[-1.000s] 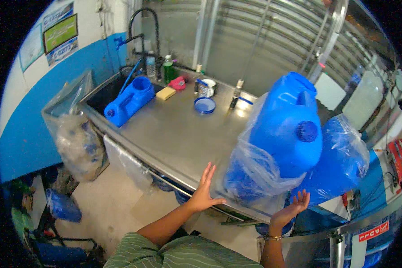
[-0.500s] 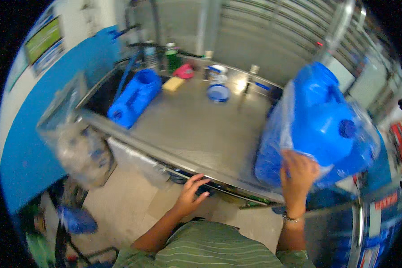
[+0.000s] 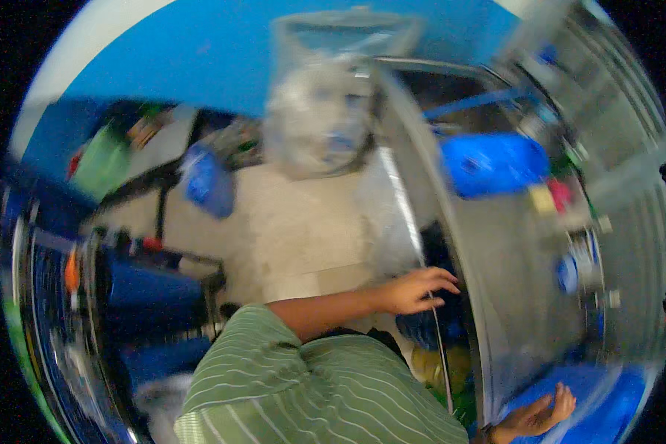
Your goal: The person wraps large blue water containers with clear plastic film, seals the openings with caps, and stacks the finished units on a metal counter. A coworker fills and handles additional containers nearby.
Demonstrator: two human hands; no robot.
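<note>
My left hand (image 3: 422,291) is open, fingers loosely bent, over the front edge of the steel counter (image 3: 514,296) beside its rail. Low at the right, my right hand (image 3: 533,414) has lightly curled, parted fingers and holds nothing I can see. It is beside a large blue jug in clear plastic (image 3: 607,399), cut off by the view's edge; contact is unclear. Farther along the counter lie a cut blue jug (image 3: 493,164), a yellow sponge (image 3: 542,198), a pink cloth (image 3: 560,194) and a blue-and-white round item (image 3: 568,274), all blurred.
A big clear bag of mixed items (image 3: 314,115) stands by the blue wall (image 3: 177,59). A blue bag (image 3: 207,181) is on the left beside dark metal frames. A blue chair-like object (image 3: 148,296) is nearer me. Pale tiled floor (image 3: 296,214) lies between.
My view has swung sharply left, putting the counter on the right and bringing more floor and wall in. My right hand has moved from the plastic's front to low beside the large jug.
</note>
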